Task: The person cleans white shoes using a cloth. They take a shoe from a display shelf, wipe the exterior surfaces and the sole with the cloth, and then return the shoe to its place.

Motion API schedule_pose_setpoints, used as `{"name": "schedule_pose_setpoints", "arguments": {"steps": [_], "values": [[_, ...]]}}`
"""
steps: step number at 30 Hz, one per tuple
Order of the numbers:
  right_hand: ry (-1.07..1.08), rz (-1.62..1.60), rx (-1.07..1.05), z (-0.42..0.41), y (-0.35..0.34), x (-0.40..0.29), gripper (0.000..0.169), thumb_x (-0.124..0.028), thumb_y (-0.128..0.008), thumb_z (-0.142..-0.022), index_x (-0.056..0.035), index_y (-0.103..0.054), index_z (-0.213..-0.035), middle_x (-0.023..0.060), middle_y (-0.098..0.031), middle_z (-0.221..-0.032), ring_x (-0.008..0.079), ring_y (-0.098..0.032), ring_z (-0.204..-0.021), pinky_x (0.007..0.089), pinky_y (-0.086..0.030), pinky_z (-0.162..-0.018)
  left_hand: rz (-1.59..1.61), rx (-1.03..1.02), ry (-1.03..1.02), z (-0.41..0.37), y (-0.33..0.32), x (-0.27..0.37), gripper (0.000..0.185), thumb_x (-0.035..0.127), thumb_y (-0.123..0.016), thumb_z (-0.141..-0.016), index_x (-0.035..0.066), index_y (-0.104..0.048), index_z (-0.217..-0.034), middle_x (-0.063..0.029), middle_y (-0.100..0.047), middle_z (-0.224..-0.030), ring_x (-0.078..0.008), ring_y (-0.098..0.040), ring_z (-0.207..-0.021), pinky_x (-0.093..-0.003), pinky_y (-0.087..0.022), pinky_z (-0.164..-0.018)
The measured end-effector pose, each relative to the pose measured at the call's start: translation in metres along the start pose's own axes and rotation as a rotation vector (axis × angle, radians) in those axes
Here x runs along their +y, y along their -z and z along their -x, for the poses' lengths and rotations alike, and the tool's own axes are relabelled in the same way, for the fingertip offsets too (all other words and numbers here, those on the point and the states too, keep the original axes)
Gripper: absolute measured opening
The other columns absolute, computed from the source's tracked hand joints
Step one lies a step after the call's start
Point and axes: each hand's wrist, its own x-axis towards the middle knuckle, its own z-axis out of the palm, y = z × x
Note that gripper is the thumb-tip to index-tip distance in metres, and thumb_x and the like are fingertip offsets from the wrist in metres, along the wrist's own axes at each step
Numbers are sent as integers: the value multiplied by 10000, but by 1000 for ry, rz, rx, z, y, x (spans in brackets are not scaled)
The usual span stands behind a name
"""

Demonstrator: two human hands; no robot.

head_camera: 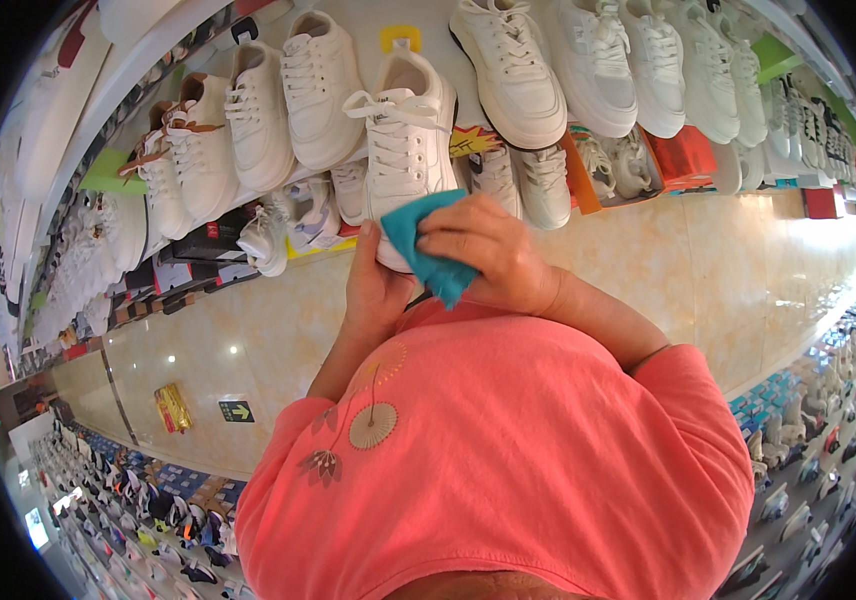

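Observation:
A white lace-up sneaker (409, 161) is held in front of my chest, its toe pointing towards me. My left hand (377, 281) grips the toe end from the left side, thumb along the edge. In my right hand (492, 251) is a teal cloth (428, 232), bunched under the fingers and lying against the sneaker's toe. The cloth covers much of the toe, so that part is hidden. Behind the sneaker's heel, a yellow tag or holder (400, 37) shows on the shelf.
White sneakers (518, 75) line the shelf (447, 56) ahead. Below stand more shoes, an orange shoebox (582, 176) and a red box (683, 157). A yellow-red package (173, 407) and a green arrow sign (237, 410) are on the tiled floor (623, 232). Further shoe displays (788, 450) stand behind me.

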Motion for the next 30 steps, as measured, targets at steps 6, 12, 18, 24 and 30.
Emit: {"name": "schedule_pose_setpoints", "arguments": {"steps": [6,12,18,24,30], "values": [[153,-11,-52,-1,-2,1,399,-24,-743,-640,-63,-645,-1025,91,-633,-1055,296,-593,-888,386,-498,-752,317,-244,183,-2,12,4,627,464,-465,-929,-5,-434,-1344,-139,-542,-1305,-267,-532,-1190,-409,-433,-1016],[70,192,240,-14,-6,48,441,62,-650,-584,-67,-650,-1005,89,-635,-1051,311,-590,-906,387,-470,-784,245,-18,149,12,4,1,513,467,-477,-896,118,-541,-1266,-46,-598,-1244,-228,-578,-1132,-415,-468,-967],[-115,326,398,-37,3,60,521,147,-553,-558,-32,-637,-1040,129,-640,-1050,343,-590,-949,397,-476,-837,379,-128,207,14,13,0,499,443,-494,-908,114,-534,-1280,-66,-597,-1258,-236,-579,-1137,-402,-472,-983],[-90,111,149,-12,0,24,481,129,-624,-577,-33,-637,-1030,133,-651,-1028,335,-610,-934,392,-473,-809,452,-196,245,10,12,-1,552,494,-487,-890,109,-517,-1284,-91,-583,-1250,-274,-557,-1137,-462,-452,-973],[-240,23,189,1,1,13,511,104,-691,-619,-32,-607,-1104,140,-614,-1119,319,-604,-971,376,-476,-843,629,-178,337,8,16,-2,635,572,-480,-864,128,-493,-1317,-82,-557,-1285,-294,-515,-1175,-507,-417,-981]]}}
